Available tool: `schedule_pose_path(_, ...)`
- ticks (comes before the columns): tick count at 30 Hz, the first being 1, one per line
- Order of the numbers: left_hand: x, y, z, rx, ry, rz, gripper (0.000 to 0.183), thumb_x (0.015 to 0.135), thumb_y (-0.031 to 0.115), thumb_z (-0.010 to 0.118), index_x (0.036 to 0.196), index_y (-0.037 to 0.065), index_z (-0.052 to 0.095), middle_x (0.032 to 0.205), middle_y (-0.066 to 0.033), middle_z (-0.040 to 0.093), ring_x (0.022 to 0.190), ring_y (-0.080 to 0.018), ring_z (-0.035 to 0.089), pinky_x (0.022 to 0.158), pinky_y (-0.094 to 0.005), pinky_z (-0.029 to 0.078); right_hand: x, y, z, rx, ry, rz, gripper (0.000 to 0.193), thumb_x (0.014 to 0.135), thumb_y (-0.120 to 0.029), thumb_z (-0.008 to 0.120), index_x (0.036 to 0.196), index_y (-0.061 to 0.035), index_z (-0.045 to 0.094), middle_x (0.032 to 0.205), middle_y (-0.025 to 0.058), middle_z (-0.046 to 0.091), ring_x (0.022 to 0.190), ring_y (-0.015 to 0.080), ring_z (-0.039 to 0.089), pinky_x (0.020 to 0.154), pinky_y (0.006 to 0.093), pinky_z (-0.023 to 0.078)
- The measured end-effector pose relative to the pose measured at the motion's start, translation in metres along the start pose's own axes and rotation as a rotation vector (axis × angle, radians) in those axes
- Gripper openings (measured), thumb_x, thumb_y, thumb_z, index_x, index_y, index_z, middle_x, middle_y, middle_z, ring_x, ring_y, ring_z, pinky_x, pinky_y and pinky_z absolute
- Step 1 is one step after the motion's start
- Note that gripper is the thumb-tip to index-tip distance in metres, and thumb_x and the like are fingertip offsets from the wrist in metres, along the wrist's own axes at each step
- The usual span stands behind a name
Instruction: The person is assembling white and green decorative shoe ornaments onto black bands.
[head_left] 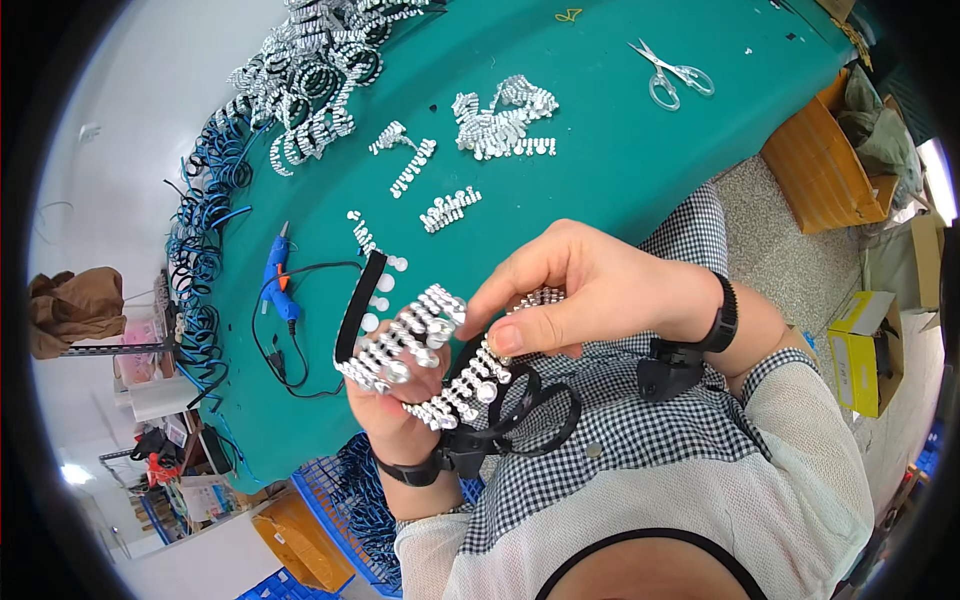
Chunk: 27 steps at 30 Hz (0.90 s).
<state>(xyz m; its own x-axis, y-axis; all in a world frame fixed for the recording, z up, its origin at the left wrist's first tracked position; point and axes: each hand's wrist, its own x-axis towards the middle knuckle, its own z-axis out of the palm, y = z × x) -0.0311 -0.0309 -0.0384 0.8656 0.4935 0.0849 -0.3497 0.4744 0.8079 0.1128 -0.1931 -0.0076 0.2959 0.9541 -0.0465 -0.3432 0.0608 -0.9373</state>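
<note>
My right hand point(595, 290) pinches a sparkling rhinestone trim point(470, 385) between thumb and fingers. The trim has rows of silver beads with round stones hanging along one edge, and it bends in a loop between my hands. My left hand point(392, 415) is closed around the trim's other side, its fingers mostly hidden behind the beads. A black band point(360, 308) with pale round discs along its edge runs up from that hand. Beyond it, a short rhinestone piece point(362, 235) lies on the green table point(580, 185).
A blue glue gun point(277, 272) with a black cord lies at the left. Further back are loose rhinestone strips point(505, 125), scissors point(668, 75) and heaped silver coils point(320, 70). Blue-black bands point(205, 230) line the left edge. Cardboard boxes point(825, 155) stand at the right.
</note>
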Motion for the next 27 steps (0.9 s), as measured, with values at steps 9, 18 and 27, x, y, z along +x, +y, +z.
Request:
schedule_pose_path(9,0.020,0.015,-0.015,0.678,-0.121,0.234,0.036,0.087,0.029,0.054,0.094,-0.006,0.061,0.091,-0.0152,0.063,0.055,-0.0109,0.054,0.049,-0.0181,0.041,0.010,0.005,-0.007,-0.100,0.038,-0.318,0.017,0.078,-0.018,0.066,0.081,-0.0008,0.065,0.065,-0.0001,0.060,0.055,0.0041,0.050,0.048,0.0188,0.039)
schedule_pose_path(18,0.010,0.034,0.062,1.217,-0.205,0.221,0.023,0.074,-0.001,0.064,0.096,-0.003,0.063,0.082,-0.0116,0.063,0.060,-0.0111,0.054,0.052,-0.0194,0.041,0.012,-0.010,0.001,-0.636,0.131,-0.335,0.009,0.077,-0.009,0.065,0.080,-0.0008,0.064,0.067,0.0060,0.061,0.059,0.0068,0.054,0.050,0.0210,0.041)
schedule_pose_path(27,0.007,0.047,0.051,1.185,-0.102,0.087,0.019,0.074,0.000,0.065,0.093,-0.001,0.066,0.067,-0.0031,0.055,0.058,-0.0075,0.048,0.051,-0.0190,0.035,-0.012,-0.031,-0.006,-0.663,0.196,-0.227,0.027,0.074,-0.016,0.063,0.093,0.0026,0.060,0.062,0.0103,0.059,0.054,0.0169,0.056,0.051,0.0285,0.044)
